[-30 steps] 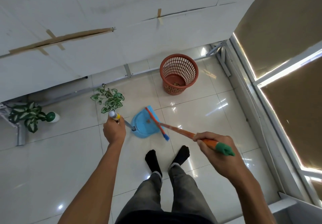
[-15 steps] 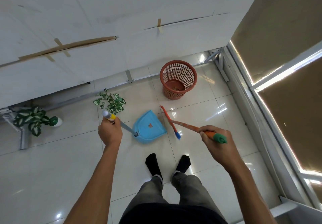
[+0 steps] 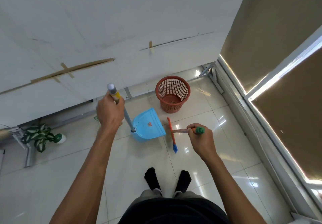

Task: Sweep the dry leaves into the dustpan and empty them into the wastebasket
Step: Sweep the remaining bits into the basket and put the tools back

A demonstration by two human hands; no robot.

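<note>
1. The L hand [image 3: 109, 112] is clamped round the top of the long pole [image 3: 128, 117], right at its yellow grip. The pole is held near upright, so the dustpan [image 3: 148, 127] sits flat on the floor [image 3: 200, 162] w/ its open lip turned toward the broom.
2. The R hand [image 3: 202, 140] is wrapped round the broom [image 3: 171, 133], just below the green end cap. The broom head is set on the tiles just beside the pan's lip and roughly parallel to it, so anything pushed is sent straight in.
3. Dry leaves [image 3: 173, 102]: none can be made out on the tiles or in the pan. Brown bits are seen at the bottom of the wastebasket, prob. the leaves, though too small to be sure.
4. The wastebasket [image 3: 172, 94] stands upright just beyond the pan, near the wall, so the pan can be tipped w/o being carried far.
5. The task is judged mostly done. A last short stroke toward the pan seems to be set up, and the tiles by the broom head should be checked for leftovers.
6. A potted plant [image 3: 41, 136] is seen at far left, well apart from the work.
</note>
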